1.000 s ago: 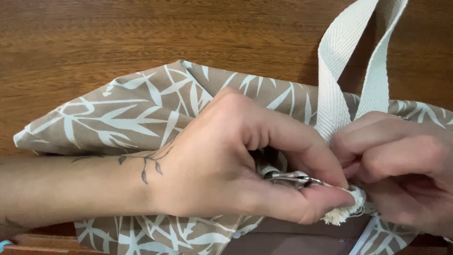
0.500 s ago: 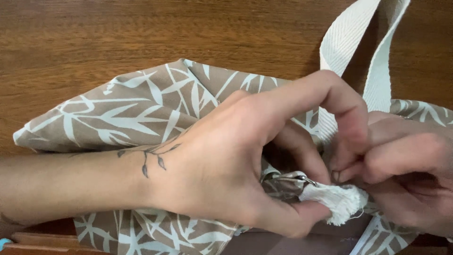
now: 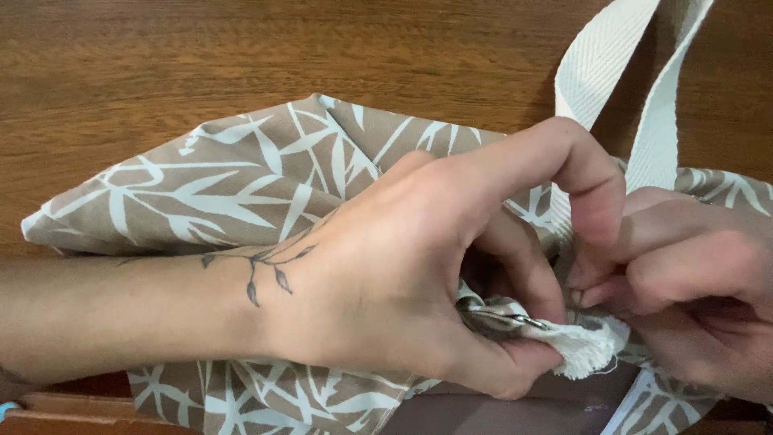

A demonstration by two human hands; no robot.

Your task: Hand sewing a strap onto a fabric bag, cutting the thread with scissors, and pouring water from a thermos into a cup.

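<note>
A brown wooden surface (image 3: 201, 72) fills the view, its grain running left to right. On it lies a tan fabric bag (image 3: 233, 193) printed with pale leaf sprigs, spread flat from the left edge to the right and running off the bottom of the picture. Two off-white webbing straps (image 3: 636, 89) rise from the bag's right part toward the top right corner, one beside the other.

The left hand (image 3: 419, 266) comes in from the left across the bag, forearm lying low over the cloth (a thin leafy branch is drawn on the wrist). Its grip is clenched: thumb and curled fingers pinch a bunched fold of the bag together with a small metal clasp (image 3: 503, 318), and the index finger arches over to meet the other hand. The right hand (image 3: 692, 298) sits at the right edge, touching the left, its fingers closed on a frayed white strap end (image 3: 592, 346) that pokes out just below the two thumbs, over the bag's lower right part.
</note>
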